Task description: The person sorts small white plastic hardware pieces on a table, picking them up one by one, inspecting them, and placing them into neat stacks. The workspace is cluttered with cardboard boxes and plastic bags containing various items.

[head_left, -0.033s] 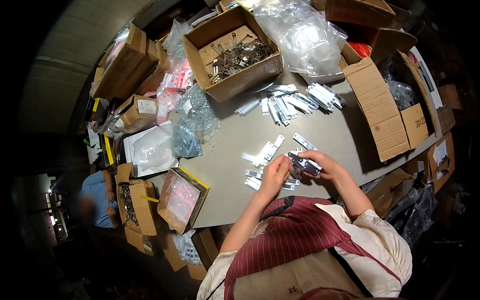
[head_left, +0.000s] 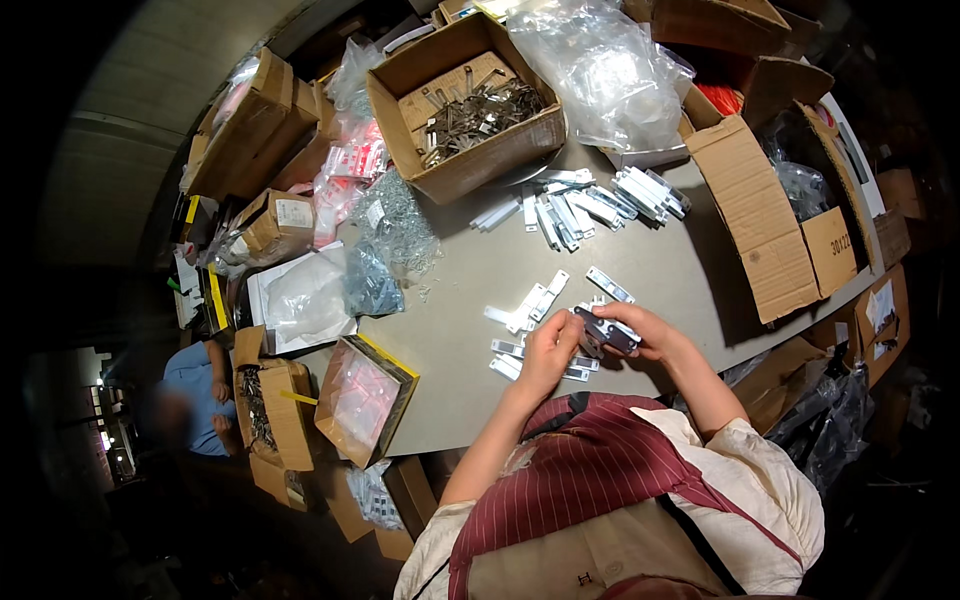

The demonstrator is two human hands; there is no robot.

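Both hands meet above the near part of the table (head_left: 450, 350). A dark, flat metal piece with holes (head_left: 612, 333) is between them, its exact kind unclear. My left hand (head_left: 552, 348) pinches its left end, thumb against fingers. Wrapped about its right end is my right hand (head_left: 645, 330); some silvery metal shows beside the piece, partly hidden by the fingers. Around the hands lie several pale metal strips, among them a slotted strip (head_left: 610, 284) just beyond and a loose group (head_left: 535, 303) to the left. Other strips show partly beneath my left hand.
Farther back lies a pile of silvery metal bars (head_left: 575, 212). Behind it stands a cardboard box (head_left: 460, 185) of small metal parts, beside clear plastic bags (head_left: 610, 75). An open carton (head_left: 755, 220) stands right. At left are a small-parts heap (head_left: 395, 225), a box of pinkish packets (head_left: 365, 400) and another person (head_left: 195, 400).
The dark metal piece has tilted very slightly in my hands. Everything else stays where it was.
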